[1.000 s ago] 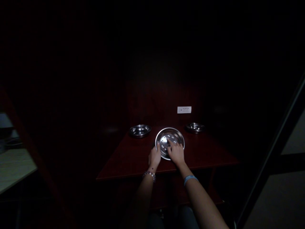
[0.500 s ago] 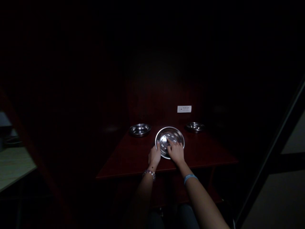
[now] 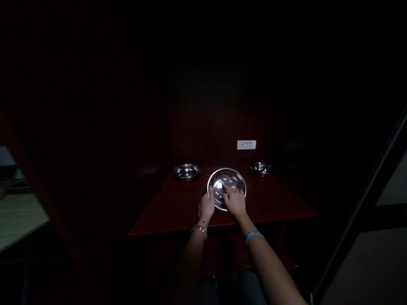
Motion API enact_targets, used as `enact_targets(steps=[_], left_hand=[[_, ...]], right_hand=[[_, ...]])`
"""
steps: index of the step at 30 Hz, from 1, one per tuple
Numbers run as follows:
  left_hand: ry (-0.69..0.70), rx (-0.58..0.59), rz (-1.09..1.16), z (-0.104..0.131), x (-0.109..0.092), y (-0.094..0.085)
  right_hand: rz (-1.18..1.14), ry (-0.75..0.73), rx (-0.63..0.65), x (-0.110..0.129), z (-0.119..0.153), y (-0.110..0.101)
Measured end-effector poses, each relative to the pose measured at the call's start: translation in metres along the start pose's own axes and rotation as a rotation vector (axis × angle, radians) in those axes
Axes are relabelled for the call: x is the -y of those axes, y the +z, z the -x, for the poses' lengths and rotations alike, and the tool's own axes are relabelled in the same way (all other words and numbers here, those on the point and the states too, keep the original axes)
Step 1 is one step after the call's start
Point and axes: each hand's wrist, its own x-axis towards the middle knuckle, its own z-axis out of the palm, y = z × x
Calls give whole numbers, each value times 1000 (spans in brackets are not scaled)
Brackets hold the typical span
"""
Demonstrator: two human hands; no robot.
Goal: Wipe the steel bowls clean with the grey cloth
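In a dim corner, a dark red wall (image 3: 203, 127) is standing behind a dark red table (image 3: 178, 207), and a pale tabletop (image 3: 20, 216) is showing well apart at the left edge of view. Over the middle of the table, towards its front edge, a round metal basin (image 3: 218, 193) is being held up at a tilt. Its mouth is facing the person and somewhat upward; its base is facing away, towards the wall. Being round, it is presenting no long axis. Whether its lower rim is touching the table cannot be told.

The right hand (image 3: 235, 203) is reaching inside, its index finger extending over the basin's floor, which is showing a ring of small bright marks. The other fingers are lying towards the right rim; whether they are gripping it cannot be told. The left hand (image 3: 206, 206) is gripping the lower left rim, thumb inside, the remaining fingers hidden.

Further back, a left bowl (image 3: 187, 173) and a smaller-looking right bowl (image 3: 260, 169) are sitting upright on the table. A white socket plate (image 3: 246, 145) is showing on the wall. A blue wristband (image 3: 254, 235) is circling the right forearm; a beaded bracelet (image 3: 200, 230) is circling the left wrist.
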Motion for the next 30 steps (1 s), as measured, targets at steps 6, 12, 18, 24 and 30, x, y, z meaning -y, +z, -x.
enact_targets(steps=[6, 12, 18, 24, 30], left_hand=[[12, 7, -10, 0, 1, 0], [-2, 23, -19, 0, -1, -1], [2, 19, 7, -2, 3, 1], [-8, 22, 27, 1, -2, -1], [-14, 6, 11, 1, -3, -1]], right_hand=[[0, 6, -7, 0, 0, 1], [16, 18, 11, 1, 1, -1], [7, 4, 13, 1, 1, 0], [9, 0, 30, 1, 0, -3], [22, 21, 34, 2, 0, -4]])
